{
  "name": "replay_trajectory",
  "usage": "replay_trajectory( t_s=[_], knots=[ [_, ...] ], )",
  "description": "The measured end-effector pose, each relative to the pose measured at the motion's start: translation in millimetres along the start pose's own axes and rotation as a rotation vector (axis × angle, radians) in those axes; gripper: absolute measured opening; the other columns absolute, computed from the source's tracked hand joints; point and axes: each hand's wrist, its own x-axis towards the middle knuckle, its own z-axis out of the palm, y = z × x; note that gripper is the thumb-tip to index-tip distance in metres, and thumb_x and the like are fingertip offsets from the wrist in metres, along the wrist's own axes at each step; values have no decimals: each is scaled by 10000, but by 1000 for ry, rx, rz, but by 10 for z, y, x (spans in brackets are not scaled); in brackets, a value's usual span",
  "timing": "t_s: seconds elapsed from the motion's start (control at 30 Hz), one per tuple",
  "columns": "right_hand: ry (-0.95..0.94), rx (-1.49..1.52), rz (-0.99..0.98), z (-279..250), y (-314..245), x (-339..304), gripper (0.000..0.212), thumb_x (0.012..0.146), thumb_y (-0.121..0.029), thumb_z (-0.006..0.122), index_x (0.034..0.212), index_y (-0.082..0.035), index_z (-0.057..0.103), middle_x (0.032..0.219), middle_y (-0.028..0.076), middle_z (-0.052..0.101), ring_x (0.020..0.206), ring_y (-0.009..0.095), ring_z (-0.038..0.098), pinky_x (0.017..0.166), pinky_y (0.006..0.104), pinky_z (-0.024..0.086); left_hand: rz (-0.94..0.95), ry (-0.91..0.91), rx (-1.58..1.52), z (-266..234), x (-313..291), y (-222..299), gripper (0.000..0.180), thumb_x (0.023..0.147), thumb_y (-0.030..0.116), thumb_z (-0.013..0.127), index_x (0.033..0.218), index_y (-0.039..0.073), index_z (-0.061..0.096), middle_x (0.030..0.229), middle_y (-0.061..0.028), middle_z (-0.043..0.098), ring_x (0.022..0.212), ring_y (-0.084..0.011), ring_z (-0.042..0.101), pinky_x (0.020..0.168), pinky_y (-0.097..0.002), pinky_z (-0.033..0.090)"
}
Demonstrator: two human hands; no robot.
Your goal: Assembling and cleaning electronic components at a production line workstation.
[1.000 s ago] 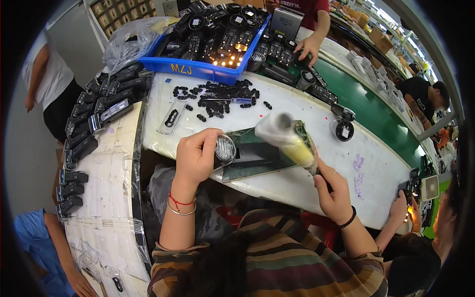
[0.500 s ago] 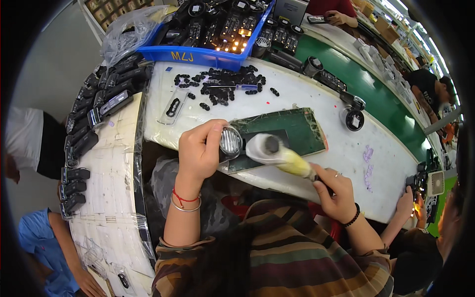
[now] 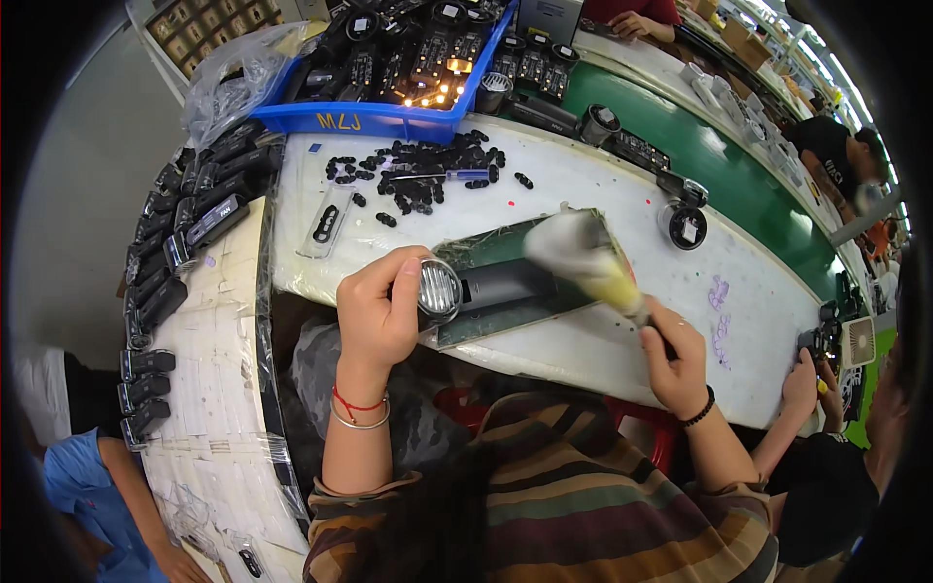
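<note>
My left hand (image 3: 377, 306) is wrapped around the head of a dark flashlight (image 3: 505, 284), whose round ribbed lens (image 3: 439, 290) faces up beside my thumb. The flashlight's body lies across a worn green board (image 3: 486, 250) on the white worktop. In my right hand (image 3: 675, 360) is a mallet (image 3: 607, 272) with a pale head and yellow handle, gripped near the handle's end. Motion blurs its head, which hangs over the board and the far end of the flashlight; whether they touch I cannot tell.
Behind the board lie a pile of small black parts (image 3: 432, 160) and a screwdriver (image 3: 466, 175). Beyond stands a blue bin (image 3: 389, 121) of devices, some lit. Finished-looking dark devices (image 3: 219, 219) line the left bench. A co-worker's hand (image 3: 800, 384) is at the right.
The mallet and my right hand have moved right and away from my left hand, uncovering more of the flashlight's body. My view has shifted slightly.
</note>
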Motion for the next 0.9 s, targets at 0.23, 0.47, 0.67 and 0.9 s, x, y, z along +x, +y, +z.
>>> replay_trajectory(
  t_s=[0.23, 0.47, 0.67, 0.9],
  knots=[
    [94, -132, 47, -20, 214, -50, 310, 864, -29, 618, 1172, 10, 622, 831, 167, 646, 688, 278, 619, 659, 307, 490, -19, 0, -11, 0, 18, -4, 196, 892, 139, 574, 889, -30, 673, 704, -117, 661, 608, -162, 612, 591, -261, 471],
    [101, -539, -171, 76, 346, 681, 429, 805, -200, 690, 1216, -101, 616, 1059, 117, 603, 973, 318, 565, 814, 401, 471, -24, -73, -102, 30, 48, 26, 186, 763, 74, 631, 918, -26, 652, 805, -106, 664, 730, -162, 624, 695, -257, 486],
    [-123, -260, -706, 641, -170, 1118, 676, 670, -361, 762, 1295, -185, 569, 1173, 69, 539, 996, 280, 515, 884, 421, 442, 43, 61, -256, 152, 37, 232, 231, 736, 65, 585, 930, -49, 637, 876, -134, 656, 785, -204, 630, 752, -280, 493],
    [-171, 402, -312, 898, -210, 1252, 506, 761, -272, 770, 1197, -69, 612, 962, 110, 594, 825, 273, 602, 713, 361, 490, -384, 126, -1065, 175, 164, 106, 651, 969, 457, 277, 1305, -69, 459, 1187, -173, 595, 1076, -242, 580, 984, -404, 419]
  ],
)
